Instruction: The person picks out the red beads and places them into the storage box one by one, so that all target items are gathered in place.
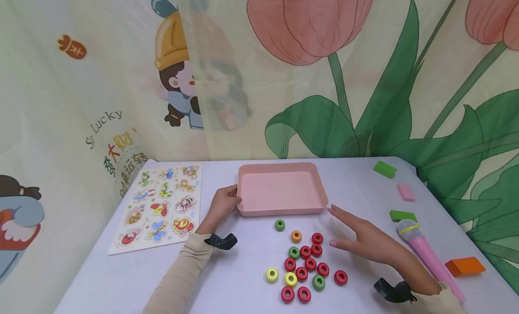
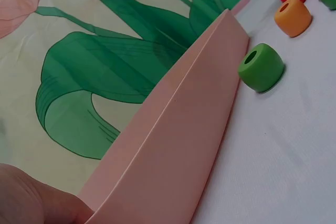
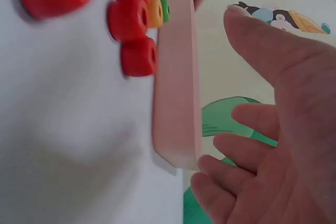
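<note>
An empty pink tray lies on the white table. My left hand grips its left edge; in the left wrist view only the heel of that hand shows beside the tray wall. My right hand hovers open with straight fingers, just off the tray's front right corner. The right wrist view has those spread fingers close to the tray's end. Several red, green, yellow and orange ring beads are clustered in front of the tray. A green bead lies nearest it, with an orange one behind.
A picture puzzle board lies at the left. At the right are a pink toy microphone, two green blocks, a pink block and an orange block. A printed curtain hangs behind the table.
</note>
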Demonstrator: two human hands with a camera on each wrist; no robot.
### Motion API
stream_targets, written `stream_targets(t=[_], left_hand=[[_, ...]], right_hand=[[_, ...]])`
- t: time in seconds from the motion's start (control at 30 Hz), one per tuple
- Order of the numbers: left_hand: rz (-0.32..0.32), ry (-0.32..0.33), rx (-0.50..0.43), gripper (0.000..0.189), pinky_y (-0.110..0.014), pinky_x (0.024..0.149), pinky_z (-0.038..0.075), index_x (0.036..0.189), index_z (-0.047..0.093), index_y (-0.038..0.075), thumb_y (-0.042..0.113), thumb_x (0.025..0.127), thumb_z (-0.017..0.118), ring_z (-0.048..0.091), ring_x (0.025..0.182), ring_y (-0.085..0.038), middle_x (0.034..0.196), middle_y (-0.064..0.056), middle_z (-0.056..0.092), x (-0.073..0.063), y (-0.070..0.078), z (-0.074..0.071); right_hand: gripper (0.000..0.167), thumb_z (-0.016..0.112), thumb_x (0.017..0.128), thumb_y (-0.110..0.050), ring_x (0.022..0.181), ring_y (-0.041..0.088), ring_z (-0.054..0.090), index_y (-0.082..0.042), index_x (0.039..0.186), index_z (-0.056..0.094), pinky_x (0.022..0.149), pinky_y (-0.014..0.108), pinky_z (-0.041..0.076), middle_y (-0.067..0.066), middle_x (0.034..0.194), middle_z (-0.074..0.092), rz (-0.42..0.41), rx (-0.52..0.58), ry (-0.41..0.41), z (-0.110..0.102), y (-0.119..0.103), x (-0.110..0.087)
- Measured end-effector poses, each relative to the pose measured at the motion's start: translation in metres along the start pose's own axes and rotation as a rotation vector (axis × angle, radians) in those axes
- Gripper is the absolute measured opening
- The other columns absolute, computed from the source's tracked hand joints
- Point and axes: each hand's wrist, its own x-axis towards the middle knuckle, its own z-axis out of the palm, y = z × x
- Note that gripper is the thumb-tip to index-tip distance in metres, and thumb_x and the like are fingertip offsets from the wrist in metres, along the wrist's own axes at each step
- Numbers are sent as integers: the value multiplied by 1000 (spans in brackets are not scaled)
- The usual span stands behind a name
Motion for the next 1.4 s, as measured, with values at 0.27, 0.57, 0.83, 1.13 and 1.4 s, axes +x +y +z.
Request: stream_targets(t=[0.27,0.57,0.83,1.13,1.4], left_hand=[[6,16,-18,50,-38,94,52,134,55,-9,-3,84,59,57,120,-32,128,-25,59,0,2,1],[-19,3,-14,50,-40,96,50,135,53,-8,-1,85,57,57,121,-33,130,-25,58,-2,4,-4],[4,-3,-34,50,-40,95,51,133,55,-9,-4,84,57,57,120,-34,127,-27,59,-1,2,-2],[0,0,-49,50,-39,95,50,133,56,-7,-4,83,58,57,121,-32,128,-24,60,0,-1,-4],[13,0,-73,51,-37,93,52,131,59,-6,-5,80,58,60,117,-31,125,-23,62,1,-2,-2]], right_hand=[[77,83,76,-41,122,39,53,-12,141,54,92,52,51,15,138,54,28,238,-123,26,3,-33],[28,80,83,-26,88,8,63,-18,108,70,79,22,55,-6,103,65,-80,320,-150,40,6,-47],[23,80,83,-22,92,12,62,-18,104,72,78,29,58,-6,102,64,-91,273,-143,20,6,-34],[28,78,85,-15,98,20,62,-8,111,72,82,31,57,-1,106,66,-203,151,-51,-26,-1,35],[27,78,84,-7,95,25,66,-4,110,73,79,34,58,4,103,67,-292,140,10,-47,-30,126]])
